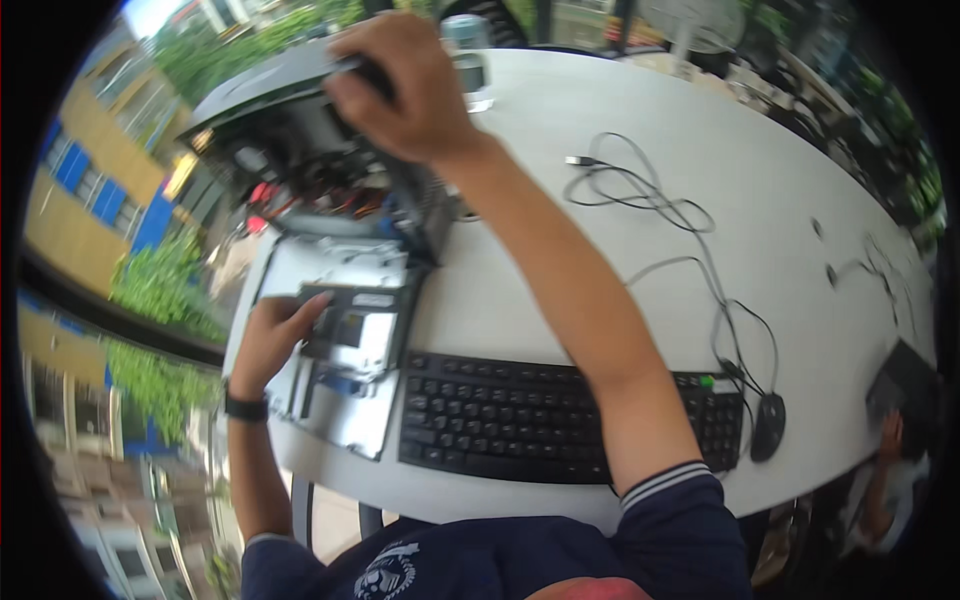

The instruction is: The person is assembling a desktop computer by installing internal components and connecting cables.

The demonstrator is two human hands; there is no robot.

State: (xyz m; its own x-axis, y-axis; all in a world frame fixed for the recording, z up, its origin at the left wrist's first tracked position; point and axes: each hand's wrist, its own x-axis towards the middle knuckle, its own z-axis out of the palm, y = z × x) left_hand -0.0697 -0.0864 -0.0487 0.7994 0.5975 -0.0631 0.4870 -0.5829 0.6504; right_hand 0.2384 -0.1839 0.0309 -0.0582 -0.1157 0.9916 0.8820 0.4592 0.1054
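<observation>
An open computer tower [330, 150] stands at the far left of the white table, with wires and parts showing inside. My right hand [400, 85] reaches over its top, fingers curled round a small black rounded part whose kind I cannot make out. In front of the tower lies a silver metal side panel [365, 425]. A dark rectangular plate [375, 300] with a pale label rests over that panel. My left hand [272, 338] grips the plate's left side, thumb on top; its other fingers are mostly hidden.
A black keyboard [500, 418] lies along the near edge, with a black mouse [768, 428] on its right. Coiled black cable [640, 190] spreads over the table's middle. Another person's hand [890, 435] is at the right rim, beside a dark box [900, 380].
</observation>
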